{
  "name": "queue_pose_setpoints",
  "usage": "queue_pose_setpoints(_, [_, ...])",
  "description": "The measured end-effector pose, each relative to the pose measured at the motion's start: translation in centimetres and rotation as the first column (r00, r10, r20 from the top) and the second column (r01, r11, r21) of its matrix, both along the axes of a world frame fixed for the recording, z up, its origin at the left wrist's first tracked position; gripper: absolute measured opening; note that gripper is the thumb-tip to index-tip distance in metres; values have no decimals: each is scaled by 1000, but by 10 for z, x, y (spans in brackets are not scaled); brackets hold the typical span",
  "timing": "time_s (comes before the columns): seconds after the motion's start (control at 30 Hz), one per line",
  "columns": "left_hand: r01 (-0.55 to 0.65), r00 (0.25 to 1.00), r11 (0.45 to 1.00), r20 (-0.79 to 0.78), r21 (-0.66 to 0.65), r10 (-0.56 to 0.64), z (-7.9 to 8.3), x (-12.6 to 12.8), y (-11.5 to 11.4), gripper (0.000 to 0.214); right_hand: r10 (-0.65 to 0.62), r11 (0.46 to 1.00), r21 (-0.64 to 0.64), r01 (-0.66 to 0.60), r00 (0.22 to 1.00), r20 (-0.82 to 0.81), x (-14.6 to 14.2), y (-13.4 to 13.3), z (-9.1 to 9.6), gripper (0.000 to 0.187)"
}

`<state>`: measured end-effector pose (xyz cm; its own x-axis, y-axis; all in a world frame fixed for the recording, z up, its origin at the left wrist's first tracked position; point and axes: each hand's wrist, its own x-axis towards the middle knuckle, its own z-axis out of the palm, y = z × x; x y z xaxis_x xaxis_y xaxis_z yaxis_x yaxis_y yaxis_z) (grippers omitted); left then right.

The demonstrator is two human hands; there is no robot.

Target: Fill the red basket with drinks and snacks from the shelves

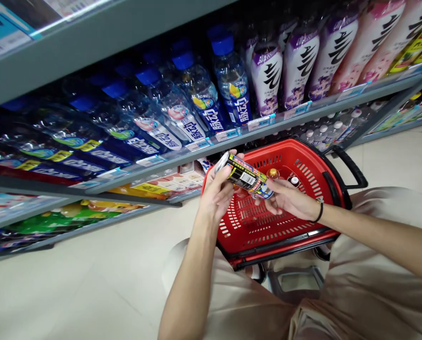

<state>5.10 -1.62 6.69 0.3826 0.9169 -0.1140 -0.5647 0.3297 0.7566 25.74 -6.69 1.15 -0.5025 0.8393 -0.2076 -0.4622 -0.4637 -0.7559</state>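
A slim drink can (pixel 246 177) with a black, yellow and blue printed label lies tilted between my two hands, its barcode facing up. My left hand (pixel 219 189) is closed around the silver end, thumb on top. At the other end, my right hand (pixel 281 194) grips the can between thumb and fingers. Both hands are above a red shopping basket (pixel 255 241). Inside the basket, past the can, are a bottle with an orange-yellow cap (pixel 273 173) and one with a dark-and-white cap (pixel 295 181); their bodies are partly hidden.
Blue-capped bottles (pixel 196 97) and white-and-purple bottles (pixel 267 78) line the shelf ahead, behind a price-tag edge (pixel 228 134). The basket's black handle (pixel 352 174) sticks out to the right. My knees flank the basket; pale floor tiles (pixel 90 293) spread to the left.
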Motion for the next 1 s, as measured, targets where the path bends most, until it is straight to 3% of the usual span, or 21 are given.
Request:
queue_pose_setpoints(0.23, [1,1000,1000,23,-20,0,2,4,-3,60,102,995,-1,-102,994,-34,2,2,0,55])
queue_pose_setpoints(0.47, [42,999,999,25,5,-42,3,4,-5,41,181,979,-92,-184,983,-35,5,4,-6,62])
queue_pose_setpoints(0.73, [64,998,998,0,10,-64,1,4,-5,58,209,960,-175,-219,975,-75,2,2,-9,70])
queue_pose_setpoints(1.0, [47,999,998,-21,33,-46,0,7,-7,46,259,944,-168,-283,954,-154,4,2,-11,76])
